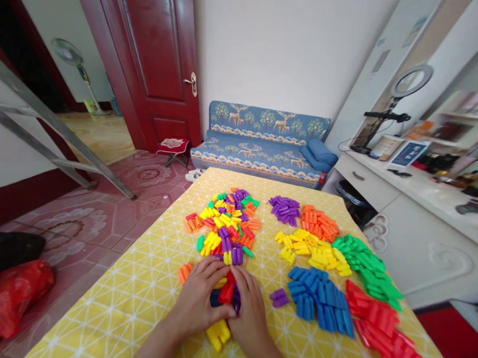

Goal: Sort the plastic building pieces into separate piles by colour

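My left hand (200, 293) and my right hand (251, 306) meet near the table's front, fingers curled around a few small tube-like plastic pieces. Between them shows a red piece (227, 288), with blue and purple ones partly hidden below. The left thumb reaches across under the red piece, and the right fingertips touch its upper end. Yellow pieces (218, 335) lie just below the hands, orange pieces (185, 272) beside the left fingers. Beyond the fingertips spreads a mixed-colour pile (225, 220). A few purple pieces (279, 297) lie right of my right hand.
Sorted piles sit on the right of the yellow tablecloth (138, 301): purple (285, 210), orange (319, 223), yellow (315, 248), green (367, 266), blue (321, 298) and red (386, 328). A blue sofa (260, 143) stands behind, a white desk (420, 197) at right, a ladder (55, 123) at left.
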Motion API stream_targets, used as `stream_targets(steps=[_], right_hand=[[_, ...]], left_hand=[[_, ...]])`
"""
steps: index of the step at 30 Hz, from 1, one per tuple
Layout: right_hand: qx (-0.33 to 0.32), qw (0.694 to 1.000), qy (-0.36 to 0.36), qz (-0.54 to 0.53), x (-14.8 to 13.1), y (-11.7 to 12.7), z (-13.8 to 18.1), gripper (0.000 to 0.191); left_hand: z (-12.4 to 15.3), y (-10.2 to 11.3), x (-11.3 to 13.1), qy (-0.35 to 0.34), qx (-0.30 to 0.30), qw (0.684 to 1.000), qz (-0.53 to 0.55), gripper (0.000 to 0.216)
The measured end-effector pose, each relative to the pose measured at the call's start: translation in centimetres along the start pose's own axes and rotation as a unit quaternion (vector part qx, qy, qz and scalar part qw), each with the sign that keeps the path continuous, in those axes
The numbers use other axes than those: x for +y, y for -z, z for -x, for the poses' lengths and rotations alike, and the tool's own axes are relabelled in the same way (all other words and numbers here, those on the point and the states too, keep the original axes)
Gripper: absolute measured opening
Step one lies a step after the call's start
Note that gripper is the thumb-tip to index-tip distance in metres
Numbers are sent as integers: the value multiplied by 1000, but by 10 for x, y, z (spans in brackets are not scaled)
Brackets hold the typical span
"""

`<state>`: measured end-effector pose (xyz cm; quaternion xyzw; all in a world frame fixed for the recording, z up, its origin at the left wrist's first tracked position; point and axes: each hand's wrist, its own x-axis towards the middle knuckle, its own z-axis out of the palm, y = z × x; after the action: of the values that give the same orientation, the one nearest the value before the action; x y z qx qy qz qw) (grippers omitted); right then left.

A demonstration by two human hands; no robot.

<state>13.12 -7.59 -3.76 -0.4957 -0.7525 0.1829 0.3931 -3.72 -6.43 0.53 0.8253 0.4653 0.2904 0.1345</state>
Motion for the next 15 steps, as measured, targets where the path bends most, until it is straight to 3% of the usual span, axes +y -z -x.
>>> stream_targets(steps=[2,7,10,15], right_hand=[[0,1000,-8,-18,1,1,0,62],[22,998,-46,-43,4,3,1,49],[23,998,-49,-38,5,1,2,51],[-8,999,-33,-20,4,3,1,56]], left_hand=[[2,-4,-3,-2,1,1000,-9,64],[-3,-11,-11,44,71,996,20,34],[-7,-13,-16,77,120,988,58,28],[-6,-15,-18,69,145,981,104,22]])
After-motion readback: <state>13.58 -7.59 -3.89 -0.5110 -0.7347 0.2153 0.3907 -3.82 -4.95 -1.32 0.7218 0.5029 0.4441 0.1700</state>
